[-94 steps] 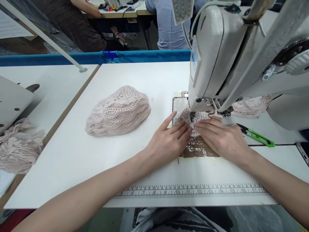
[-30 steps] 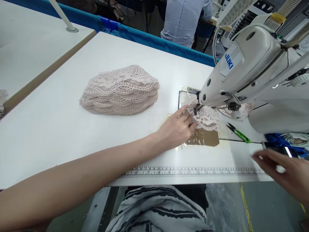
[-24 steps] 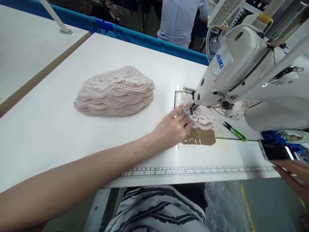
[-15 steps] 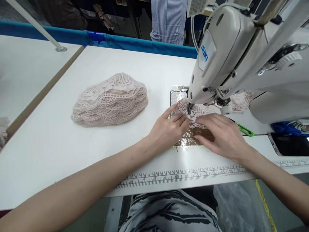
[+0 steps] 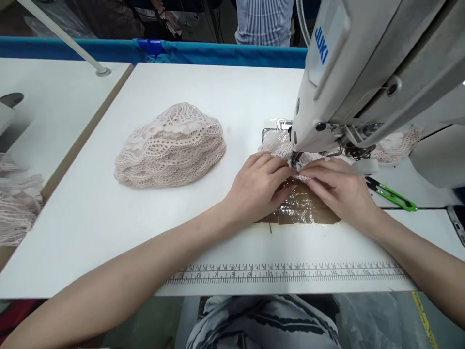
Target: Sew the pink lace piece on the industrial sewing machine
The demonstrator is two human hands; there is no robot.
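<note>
Tbl [image 5: 163,213]: L hand [image 5: 258,186], R hand [image 5: 345,191] on lace [image 5: 308,158].

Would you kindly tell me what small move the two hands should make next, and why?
Probably guide the lace piece gently past the presser foot: it lies right at the foot, and the left hand and right hand both hold its near edge.
</note>
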